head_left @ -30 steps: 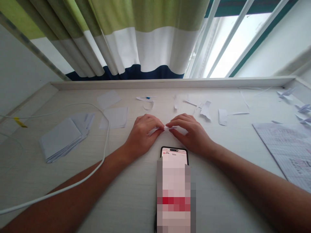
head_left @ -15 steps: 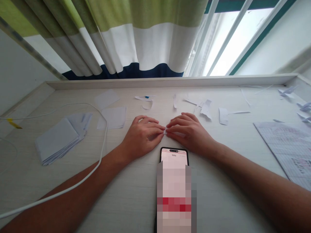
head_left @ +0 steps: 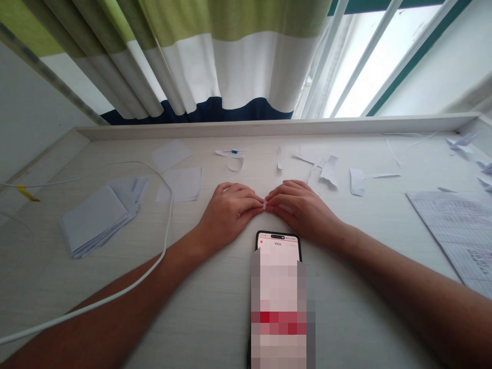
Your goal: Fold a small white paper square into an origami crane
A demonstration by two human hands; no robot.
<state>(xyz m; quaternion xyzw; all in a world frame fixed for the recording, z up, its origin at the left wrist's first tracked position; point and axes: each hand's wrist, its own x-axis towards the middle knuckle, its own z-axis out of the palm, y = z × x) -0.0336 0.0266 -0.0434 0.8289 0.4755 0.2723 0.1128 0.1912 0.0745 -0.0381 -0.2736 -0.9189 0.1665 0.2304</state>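
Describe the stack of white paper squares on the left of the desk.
The stack of white paper squares lies flat on the pale wood-look desk, left of the left hand. The thin sheets are loosely piled and fanned out toward the back right, corners offset. A white cable loops past its right side. Neither hand touches it.

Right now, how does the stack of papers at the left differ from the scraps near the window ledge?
The stack of folded papers is piled and fanned, with large square pieces. The paper scraps lie scattered singly, small, irregular and partly curled. The stack sits beside the white cable; the scraps lie beyond the right hand. Both are white.
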